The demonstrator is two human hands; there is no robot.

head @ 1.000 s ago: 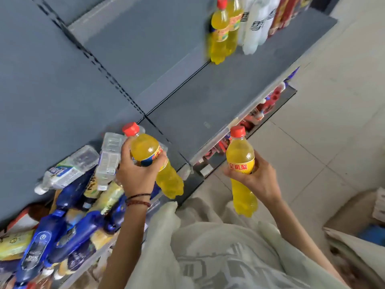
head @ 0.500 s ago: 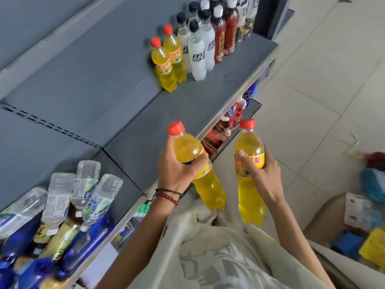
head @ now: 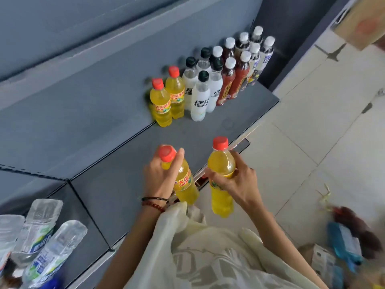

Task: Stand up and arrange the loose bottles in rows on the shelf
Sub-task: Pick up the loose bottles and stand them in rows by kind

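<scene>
My left hand (head: pixel 161 176) grips a yellow soda bottle (head: pixel 185 184) with a red cap by its neck, tilted over the front of the grey shelf (head: pixel 116 172). My right hand (head: pixel 235 182) holds a second yellow bottle (head: pixel 221 165) upright, just past the shelf's front edge. Farther back on the shelf stand two yellow bottles (head: pixel 166 101) in a row, next to white bottles (head: pixel 201 97), dark red bottles (head: pixel 231 80) and several more behind them.
Loose clear water bottles (head: pixel 39 243) lie on their sides at the lower left of the shelf. The tiled floor (head: pixel 312 126) lies to the right, with a blue item (head: pixel 343 245) and packaging on it. A cardboard box (head: pixel 360 19) is at top right.
Both hands have carried their yellow bottles to the right along the shelf, nearer the standing rows. The pile of loose bottles has slid out to the lower left.
</scene>
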